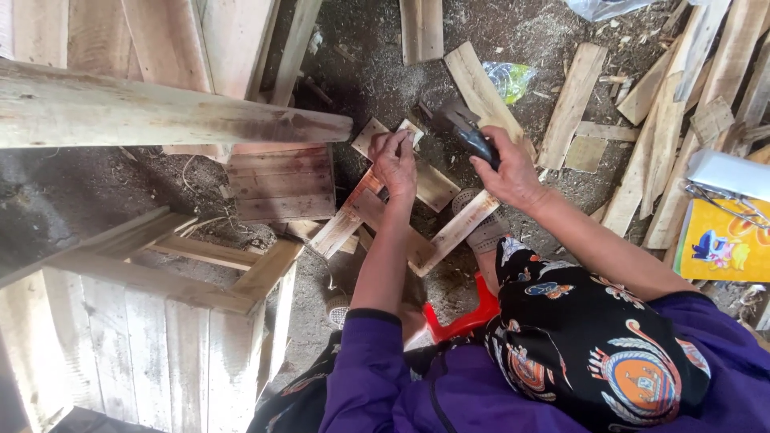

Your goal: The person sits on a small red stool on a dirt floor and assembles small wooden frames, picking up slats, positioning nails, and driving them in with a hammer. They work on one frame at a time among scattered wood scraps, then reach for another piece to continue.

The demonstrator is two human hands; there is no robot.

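Note:
My left hand (395, 163) pinches the top of a short wooden slat (405, 132) that stands among several slats (369, 210) crossed on the dirt floor. Just right of it, my right hand (508, 171) grips the handle of a dark hammer (464, 128), whose head hovers a little above and beside the slat. Both arms reach forward from purple sleeves over a patterned cloth on my lap.
A heavy wooden beam (160, 112) runs across the upper left. A slatted wooden crate frame (152, 321) stands at lower left, and another slatted panel (281, 183) lies beyond it. Loose planks (666, 136) lie at right, beside a yellow printed bag (722, 240). A red stool (461, 321) is under me.

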